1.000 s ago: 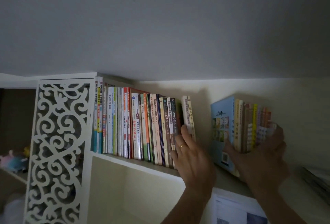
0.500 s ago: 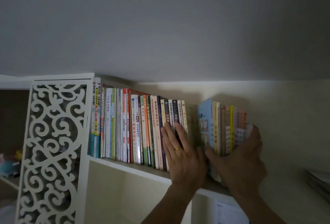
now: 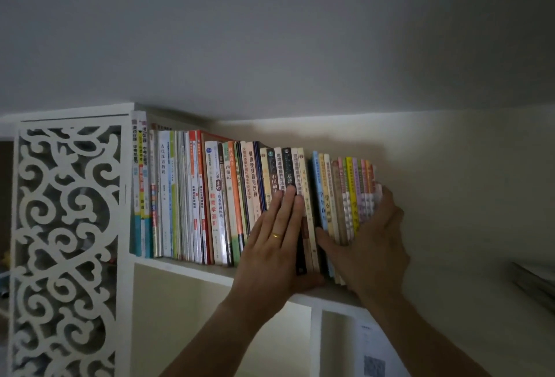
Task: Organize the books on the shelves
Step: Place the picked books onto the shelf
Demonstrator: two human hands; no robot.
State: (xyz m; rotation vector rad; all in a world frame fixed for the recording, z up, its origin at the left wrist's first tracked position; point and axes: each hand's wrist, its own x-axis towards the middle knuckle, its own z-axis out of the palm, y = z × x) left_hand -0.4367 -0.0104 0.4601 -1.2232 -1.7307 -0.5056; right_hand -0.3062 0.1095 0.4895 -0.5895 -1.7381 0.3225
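Head view: the books on the shelf (image 3: 192,268) stand upright in one long row (image 3: 210,196) running from the fretwork panel (image 3: 66,241) rightwards. A small batch (image 3: 345,196) of thin books is pressed nearly against the row's right end, with only a narrow dark gap left between the two. I judge this shelf almost finished: what remains is to close that gap and square the spines. A loose pile (image 3: 534,280) lies far off to the right, perhaps yet to be shelved.

The left hand (image 3: 273,244) reaches up, its fingers (image 3: 288,205) straight and flat against the spines at the row's end, grasping nothing. The right hand (image 3: 372,244) wraps the batch, thumb across the front of the spines near the gap and fingers curled round its far side, grasping it.
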